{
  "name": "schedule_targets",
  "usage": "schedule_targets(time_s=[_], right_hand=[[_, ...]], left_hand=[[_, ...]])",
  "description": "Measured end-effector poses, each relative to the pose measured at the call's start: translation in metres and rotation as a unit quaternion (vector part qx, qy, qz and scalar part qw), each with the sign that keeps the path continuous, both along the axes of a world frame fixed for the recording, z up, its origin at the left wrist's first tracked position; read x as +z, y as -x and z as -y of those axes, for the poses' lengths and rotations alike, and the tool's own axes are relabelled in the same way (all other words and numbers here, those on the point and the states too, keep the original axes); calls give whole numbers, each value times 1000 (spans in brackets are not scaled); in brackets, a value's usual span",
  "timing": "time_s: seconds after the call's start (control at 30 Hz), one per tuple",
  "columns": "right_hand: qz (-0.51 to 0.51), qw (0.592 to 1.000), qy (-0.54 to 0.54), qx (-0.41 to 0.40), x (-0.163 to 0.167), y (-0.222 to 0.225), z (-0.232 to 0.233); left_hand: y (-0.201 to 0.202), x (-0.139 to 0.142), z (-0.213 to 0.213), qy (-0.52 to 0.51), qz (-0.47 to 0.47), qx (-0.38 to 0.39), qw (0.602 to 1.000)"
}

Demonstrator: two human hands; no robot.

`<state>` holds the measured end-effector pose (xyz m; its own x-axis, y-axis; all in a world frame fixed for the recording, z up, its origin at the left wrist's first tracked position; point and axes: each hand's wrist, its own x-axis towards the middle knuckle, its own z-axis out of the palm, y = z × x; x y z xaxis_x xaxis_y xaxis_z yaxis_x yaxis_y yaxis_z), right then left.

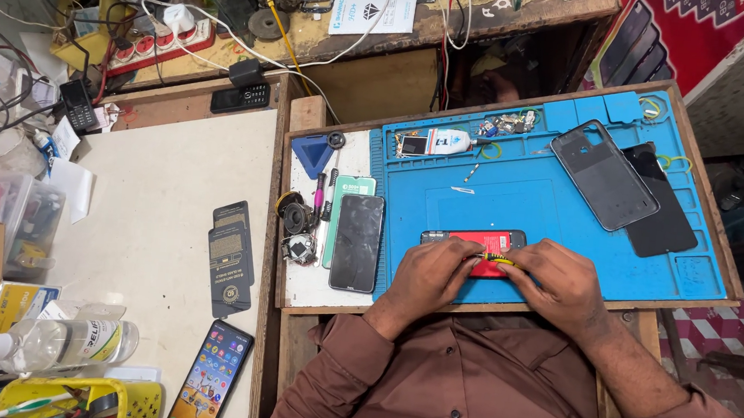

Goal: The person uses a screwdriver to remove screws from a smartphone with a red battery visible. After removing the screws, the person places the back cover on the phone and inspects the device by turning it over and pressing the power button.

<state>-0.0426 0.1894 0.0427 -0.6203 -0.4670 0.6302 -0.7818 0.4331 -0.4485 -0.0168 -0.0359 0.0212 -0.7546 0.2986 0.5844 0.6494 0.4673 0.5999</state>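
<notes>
An opened phone with a red battery [483,240] lies on the blue repair mat [512,201] near its front edge. My left hand [430,274] rests on the phone's left part, fingers curled. My right hand [554,283] is closed on a small yellow-and-black tool [495,259], whose tip is at the phone between both hands. A grey back cover [604,175] and a dark panel [665,203] lie at the mat's right. A black phone [357,241] lies face up to the left of the mat.
A glue bottle [442,141], small parts, tweezers and a blue triangular pick [313,152] sit along the mat's back and left. On the white counter lie dark cards [231,256], a lit phone [210,379], a clear bottle [57,344] and a yellow basket. Cables and a power strip clutter the back.
</notes>
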Motion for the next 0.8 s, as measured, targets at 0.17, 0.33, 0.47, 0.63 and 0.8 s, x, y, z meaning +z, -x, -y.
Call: schedule_targets(time_s=[0.17,0.33,0.47,0.63,0.8], right_hand=[[6,1000,1,1,1,1,0],[9,1000,4,7,2,0,0],[10,1000,2,4,2,0,0],[6,1000,3,6,2,0,-1],[5,1000,4,2,1,0,-1]], left_hand=[[1,0,0,2,0,-2,1000],[1,1,0,-2,-7,-3,1000],[1,1,0,-1,2,0,1000],[0,0,0,0,2,11,1000],[0,0,-1,1,10,16,1000]])
